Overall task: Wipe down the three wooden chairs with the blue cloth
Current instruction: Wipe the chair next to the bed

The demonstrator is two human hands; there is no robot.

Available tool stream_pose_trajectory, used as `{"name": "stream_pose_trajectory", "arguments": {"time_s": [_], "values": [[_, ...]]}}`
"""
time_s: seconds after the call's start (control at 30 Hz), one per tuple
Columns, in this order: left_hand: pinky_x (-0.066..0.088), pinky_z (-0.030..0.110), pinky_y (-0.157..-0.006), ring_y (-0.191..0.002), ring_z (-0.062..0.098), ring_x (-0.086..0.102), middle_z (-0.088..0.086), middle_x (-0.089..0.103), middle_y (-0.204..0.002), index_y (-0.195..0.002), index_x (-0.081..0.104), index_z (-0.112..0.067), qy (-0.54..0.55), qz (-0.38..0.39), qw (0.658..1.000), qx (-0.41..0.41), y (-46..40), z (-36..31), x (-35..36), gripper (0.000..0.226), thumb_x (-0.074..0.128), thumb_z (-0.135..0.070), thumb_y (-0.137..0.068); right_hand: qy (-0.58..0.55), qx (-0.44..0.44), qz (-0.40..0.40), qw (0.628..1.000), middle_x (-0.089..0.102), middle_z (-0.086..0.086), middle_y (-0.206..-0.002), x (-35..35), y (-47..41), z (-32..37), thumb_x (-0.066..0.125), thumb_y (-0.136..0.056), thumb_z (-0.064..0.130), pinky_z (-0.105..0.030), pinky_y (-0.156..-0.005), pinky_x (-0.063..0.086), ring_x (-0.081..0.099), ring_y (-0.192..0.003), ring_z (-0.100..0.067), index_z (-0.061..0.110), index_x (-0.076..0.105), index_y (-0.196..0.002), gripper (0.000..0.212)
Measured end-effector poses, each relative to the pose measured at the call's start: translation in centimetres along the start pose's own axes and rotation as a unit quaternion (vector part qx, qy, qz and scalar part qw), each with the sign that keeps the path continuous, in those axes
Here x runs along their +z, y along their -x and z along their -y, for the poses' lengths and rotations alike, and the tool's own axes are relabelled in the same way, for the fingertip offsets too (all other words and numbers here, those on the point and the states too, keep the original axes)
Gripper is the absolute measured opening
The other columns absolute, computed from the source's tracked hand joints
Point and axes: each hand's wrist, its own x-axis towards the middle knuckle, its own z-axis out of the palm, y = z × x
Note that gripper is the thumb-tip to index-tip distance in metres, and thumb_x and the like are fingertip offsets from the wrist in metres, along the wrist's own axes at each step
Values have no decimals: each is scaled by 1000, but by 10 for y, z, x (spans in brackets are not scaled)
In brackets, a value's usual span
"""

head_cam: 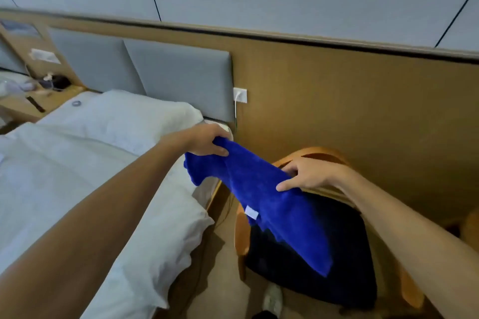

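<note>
Gripping the blue cloth at two places, the person holds it stretched in the air between both hands. The left hand has its fingers curled round the cloth's upper end, with a bunched corner hanging just below the wrist. The right hand pinches the cloth further along its edge, thumb on the near face and fingers behind it. From the right hand the rest of the cloth hangs down and toward the person, a small white label showing on its lower left edge.

Directly under and behind the right hand stands a wooden chair; its curved back rail shows just beyond the fingers, and its left armrest shows below the cloth. A dark cushion lies on the seat, partly covered by the hanging cloth; whether the cloth touches it cannot be told. Under the left forearm lies a bed with white bedding and a pillow just beyond the left hand. Behind the pillow is a grey padded headboard. Beyond the left hand, on the tan wall panel, sits a white socket with a white cable hanging from it. Far off to the left of the left arm is a cluttered bedside table. Near the chair's front edge, on the floor, a shoe shows.
</note>
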Motion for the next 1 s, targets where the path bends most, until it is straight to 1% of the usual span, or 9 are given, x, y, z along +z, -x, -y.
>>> {"name": "stream_pose_trajectory", "arguments": {"time_s": [0.13,0.27,0.47,0.53,0.63,0.7,0.8,0.93,1.0], "values": [[44,24,-78,-90,12,57,-5,62,-100,-106,60,-25,65,39,997,-21,-47,29,65,15,54,-34,-95,-10,42,12,999,66,13,-113,8,-55,-46,56,-96,39,-37,-97,49,63,-103,-8,32,63,-116,22],[39,21,-71,-84,11,55,-8,58,-88,-97,59,-24,117,97,988,-41,-82,52,109,15,53,-39,-95,-62,66,-1,996,67,5,-104,16,-102,-79,52,-98,40,-41,-91,53,65,-96,-14,29,58,-106,15],[50,27,-80,-87,9,62,-6,64,-99,-103,61,-27,201,246,943,-103,-137,104,191,23,54,-46,-93,-163,152,65,973,70,4,-102,49,-184,-124,53,-93,33,-41,-97,46,66,-98,-16,26,67,-99,17],[49,33,-86,-95,13,58,-2,61,-110,-112,58,-28,145,209,959,-126,-157,119,232,28,55,-47,-92,-137,189,48,971,65,5,-115,68,-213,-145,56,-91,38,-38,-95,44,61,-105,-15,31,63,-110,21],[38,47,-104,-123,27,44,6,42,-136,-141,36,-30,130,102,969,-183,-171,127,294,56,55,-47,-91,-77,250,-37,965,38,0,-147,104,-247,-175,55,-93,47,-41,-98,39,44,-130,-22,34,35,-144,56],[38,46,-105,-127,28,44,8,42,-141,-145,33,-25,226,130,944,-204,-173,122,330,60,51,-48,-93,-113,249,-103,956,35,-3,-149,133,-257,-187,52,-95,49,-36,-93,39,43,-130,-23,31,31,-147,58],[43,39,-99,-116,20,54,3,54,-132,-144,35,-23,374,165,881,-239,-167,106,366,53,42,-47,-97,-214,248,-177,928,46,-1,-143,176,-264,-190,51,-94,54,-28,-91,38,49,-125,-19,26,39,-143,58],[41,24,-78,-100,8,57,-5,56,-122,-133,41,-31,572,136,759,-280,-161,87,381,35,35,-44,-101,-460,254,-152,837,50,7,-141,211,-286,-176,61,-78,68,-38,-100,49,55,-119,-13,30,32,-146,83],[41,18,-71,-100,6,55,-10,56,-117,-130,43,-34,626,116,716,-287,-162,88,384,33,33,-45,-101,-477,233,-168,831,47,10,-141,215,-301,-167,63,-82,63,-27,-95,50,54,-119,-11,26,25,-150,87]]}}
